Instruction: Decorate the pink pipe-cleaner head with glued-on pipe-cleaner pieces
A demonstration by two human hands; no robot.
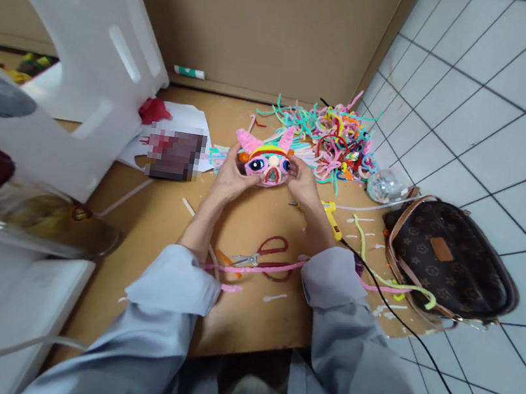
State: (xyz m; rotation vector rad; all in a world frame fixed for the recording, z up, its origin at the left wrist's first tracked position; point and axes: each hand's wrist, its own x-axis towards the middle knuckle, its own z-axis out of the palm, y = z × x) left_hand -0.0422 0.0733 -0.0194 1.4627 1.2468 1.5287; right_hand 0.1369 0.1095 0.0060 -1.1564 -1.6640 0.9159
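Tan wooden desk, cardboard wall along its far edge, white tiles off the right edge.

Both hands up at the middle of the desk, toward the far edge. Between them a pipe-cleaner face: pink ears, big blue eyes, red mouth, held just above the board and facing me. Left hand curls round its left side, fingers half closed on the rim. Right hand grips the right side the same way. Likely a two-sided hold so the soft thing keeps its shape while I look at the front.

Loose heap of pipe cleaners fills the far right corner, just beyond the right hand, probably for easy reach. Yellow glue gun lies beside my right wrist, its black cord trailing off the near right edge. Red-handled scissors lie between my forearms, touching a long pink strand. Brown handbag sits on the right edge, partly overhanging. Paper sheets lie toward the far left.
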